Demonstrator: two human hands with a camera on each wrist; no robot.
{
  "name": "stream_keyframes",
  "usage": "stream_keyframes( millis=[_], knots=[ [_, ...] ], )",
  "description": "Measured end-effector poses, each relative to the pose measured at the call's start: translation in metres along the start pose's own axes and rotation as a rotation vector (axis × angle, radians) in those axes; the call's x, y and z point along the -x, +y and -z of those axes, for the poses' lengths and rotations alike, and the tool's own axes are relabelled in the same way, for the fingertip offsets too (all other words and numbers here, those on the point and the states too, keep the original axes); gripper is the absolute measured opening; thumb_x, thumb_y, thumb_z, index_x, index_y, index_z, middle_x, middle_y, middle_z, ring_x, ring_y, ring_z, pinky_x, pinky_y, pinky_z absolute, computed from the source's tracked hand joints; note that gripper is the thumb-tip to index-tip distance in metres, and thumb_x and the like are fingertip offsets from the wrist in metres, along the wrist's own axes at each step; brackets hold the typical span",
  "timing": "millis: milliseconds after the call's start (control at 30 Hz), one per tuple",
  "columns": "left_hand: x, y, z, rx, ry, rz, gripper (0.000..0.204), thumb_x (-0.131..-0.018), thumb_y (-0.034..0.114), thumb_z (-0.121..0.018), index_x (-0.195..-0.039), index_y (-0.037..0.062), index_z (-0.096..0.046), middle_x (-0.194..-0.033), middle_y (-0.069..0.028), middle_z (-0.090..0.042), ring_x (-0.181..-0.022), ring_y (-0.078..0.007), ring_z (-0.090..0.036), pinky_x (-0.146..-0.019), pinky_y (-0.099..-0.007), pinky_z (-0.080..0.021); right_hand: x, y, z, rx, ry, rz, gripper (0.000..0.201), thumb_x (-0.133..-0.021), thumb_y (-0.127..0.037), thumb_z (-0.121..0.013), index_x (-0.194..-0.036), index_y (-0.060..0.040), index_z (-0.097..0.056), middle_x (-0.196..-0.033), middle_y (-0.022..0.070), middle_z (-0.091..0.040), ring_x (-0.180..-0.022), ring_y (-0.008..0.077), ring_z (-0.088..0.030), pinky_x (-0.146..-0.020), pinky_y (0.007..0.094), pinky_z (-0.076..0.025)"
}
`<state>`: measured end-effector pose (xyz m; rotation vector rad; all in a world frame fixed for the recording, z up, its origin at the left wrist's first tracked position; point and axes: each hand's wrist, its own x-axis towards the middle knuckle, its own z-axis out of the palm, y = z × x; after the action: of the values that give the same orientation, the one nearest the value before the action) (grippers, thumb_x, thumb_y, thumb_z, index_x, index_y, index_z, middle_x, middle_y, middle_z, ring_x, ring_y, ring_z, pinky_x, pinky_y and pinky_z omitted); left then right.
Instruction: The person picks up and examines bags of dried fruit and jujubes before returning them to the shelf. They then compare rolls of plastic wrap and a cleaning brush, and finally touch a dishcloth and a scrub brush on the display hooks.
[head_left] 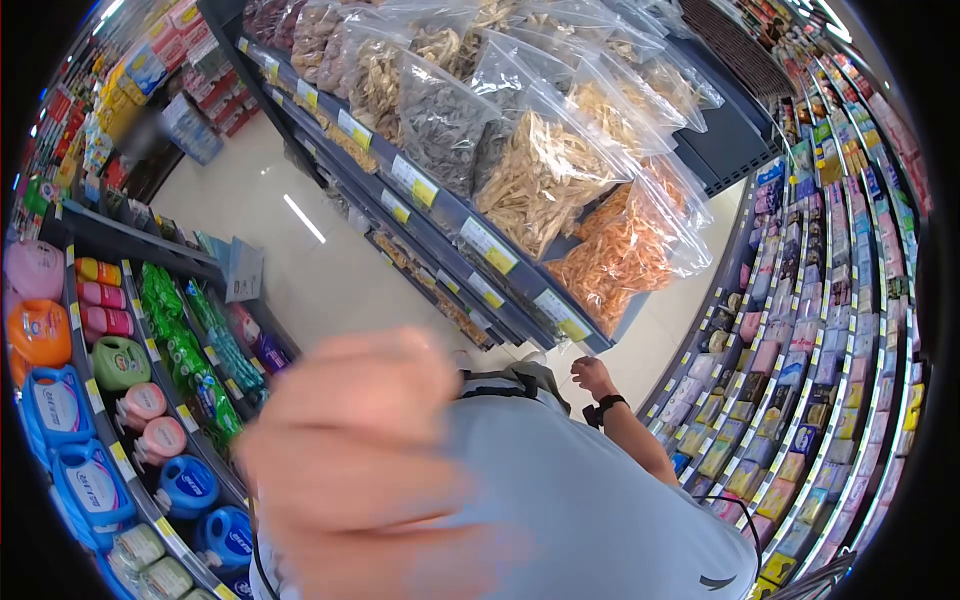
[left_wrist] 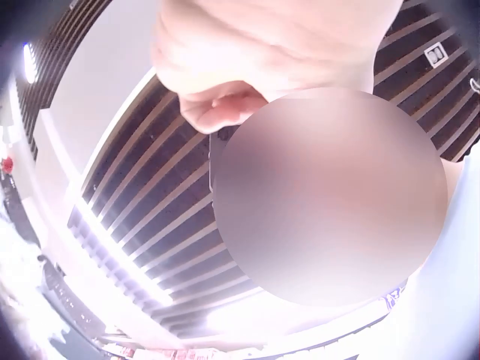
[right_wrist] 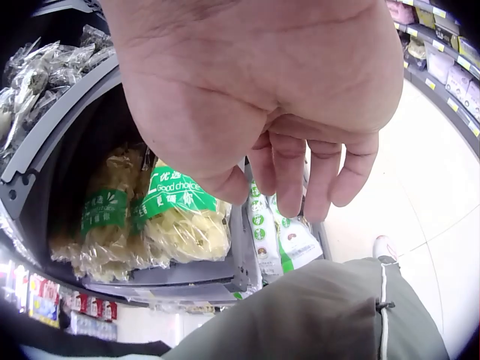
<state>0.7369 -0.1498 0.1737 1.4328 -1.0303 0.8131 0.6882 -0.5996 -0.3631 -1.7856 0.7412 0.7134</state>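
Note:
Blurred and close to the camera, my left hand (head_left: 350,450) is raised before the chest in the head view, its fingers curled in. In the left wrist view the same hand (left_wrist: 277,52) is beside a blurred-out round area, and nothing shows plainly in its grasp. My right hand (head_left: 592,375) hangs low at my side, near the shelf end, with a black band on the wrist. The right wrist view shows its fingers (right_wrist: 289,169) loosely bent and holding nothing. Behind them lie clear bags of pale dried food (right_wrist: 187,217) with green labels, and white-and-green packs (right_wrist: 296,244).
Zip bags of orange shreds (head_left: 625,255) and beige strips (head_left: 540,180) lie on the shelf ahead, above price tags (head_left: 487,245). Detergent bottles (head_left: 95,485) line shelves at left. Shelves of small packets (head_left: 780,400) curve along the right. Pale tiled floor (head_left: 270,210) runs between.

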Motion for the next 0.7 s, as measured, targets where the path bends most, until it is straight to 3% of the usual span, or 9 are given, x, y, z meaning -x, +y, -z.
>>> stream_keyframes(
  millis=[100, 300, 400, 500, 700],
  knots=[
    [0.001, 0.0, -0.036, 0.048, -0.003, 0.014, 0.026, -0.082, 0.02, -0.084, -0.105, 0.0151, -0.072, -0.067, 0.0025, -0.056, -0.054, -0.0133, -0.047, -0.048, -0.0288, -0.035, 0.02, -0.011, 0.003, 0.098, 0.002, 0.069, 0.028, -0.087, -0.015, -0.069, -0.11, 0.0008, -0.069, -0.088, 0.007, -0.071, -0.07, 0.0156, -0.066, -0.056, 0.0289, -0.049],
    [-0.008, 0.021, -0.045, 0.092, -0.364, -0.09, 0.01, -0.078, 0.012, -0.082, -0.082, 0.0052, -0.076, -0.062, 0.0017, -0.053, -0.046, -0.0117, -0.041, -0.042, -0.0275, -0.03, 0.023, 0.006, 0.013, -0.012, -0.019, 0.002, 0.028, -0.087, -0.016, -0.069, -0.109, 0.0007, -0.069, -0.09, 0.0074, -0.071, -0.071, 0.0157, -0.066, -0.056, 0.029, -0.049],
    [-0.01, 0.036, -0.061, 0.13, -0.4, -0.05, 0.01, -0.078, 0.012, -0.081, -0.083, 0.0053, -0.077, -0.062, 0.0016, -0.054, -0.046, -0.0118, -0.041, -0.041, -0.0273, -0.03, 0.021, 0.011, 0.028, 0.041, 0.001, 0.016, 0.028, -0.087, -0.018, -0.068, -0.108, 0.0011, -0.07, -0.09, 0.0076, -0.071, -0.073, 0.0164, -0.067, -0.058, 0.0306, -0.051],
    [-0.016, 0.052, -0.075, 0.167, -0.403, 0.022, 0.009, -0.078, 0.012, -0.081, -0.084, 0.0053, -0.077, -0.062, 0.0015, -0.054, -0.045, -0.0118, -0.041, -0.041, -0.0271, -0.03, 0.014, 0.012, 0.044, 0.165, -0.066, 0.02, 0.031, -0.091, -0.019, -0.066, -0.117, -0.0018, -0.067, -0.098, 0.0074, -0.072, -0.081, 0.0184, -0.068, -0.065, 0.0315, -0.052],
    [-0.031, 0.072, -0.104, 0.177, -0.376, 0.132, 0.01, -0.078, 0.011, -0.08, -0.085, 0.0054, -0.077, -0.063, 0.0012, -0.055, -0.045, -0.0118, -0.041, -0.041, -0.0268, -0.03, 0.014, 0.02, 0.077, 0.111, -0.023, 0.126, 0.03, -0.088, -0.018, -0.066, -0.109, 0.0019, -0.072, -0.091, 0.0114, -0.074, -0.076, 0.0201, -0.072, -0.063, 0.0331, -0.055]
  ],
)
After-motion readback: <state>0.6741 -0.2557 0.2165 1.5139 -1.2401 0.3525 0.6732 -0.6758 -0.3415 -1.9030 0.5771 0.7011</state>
